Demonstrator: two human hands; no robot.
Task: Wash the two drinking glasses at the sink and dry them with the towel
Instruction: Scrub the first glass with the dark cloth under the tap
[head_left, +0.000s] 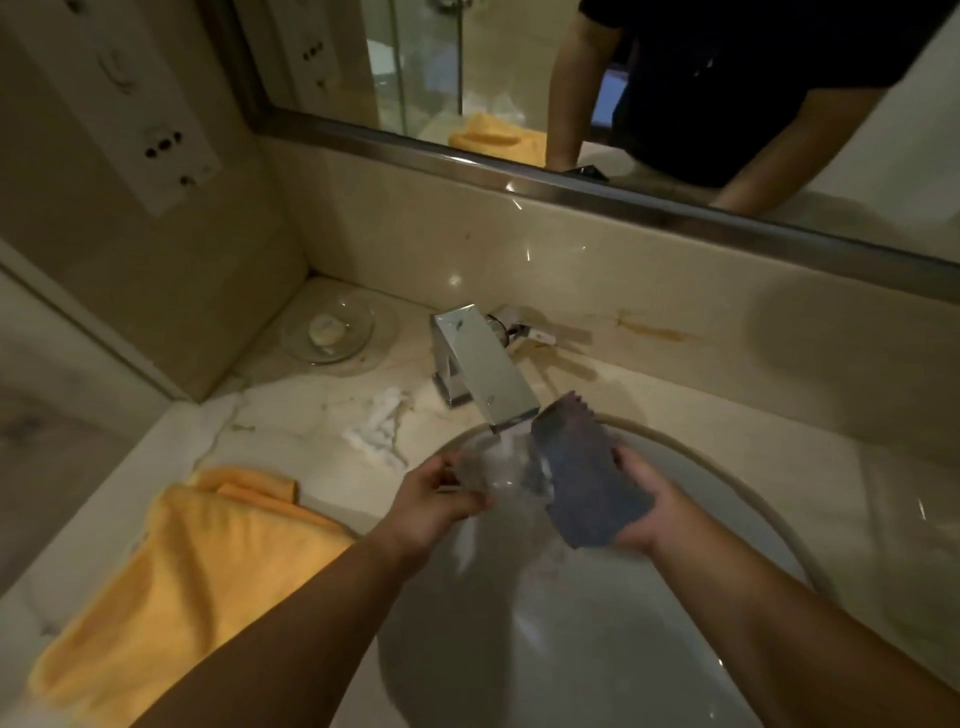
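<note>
Holding the glass (498, 470) under the faucet (483, 364) at the middle of the frame, the left hand (441, 499) curls round it so that the running water falls inside. The right hand (644, 509), apart from it, grips a dark sponge (587, 483) just beside the glass, probably for scrubbing. The yellow towel (182, 571) lies at lower left, near the sink (597, 649). I see no second glass.

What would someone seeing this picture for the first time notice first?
Mid-frame, the left hand holds a clear glass under the running tap over the sink, while the right hand grips a dark cloth beside it. A bright yellow towel lies crumpled on the counter at lower left.
</note>
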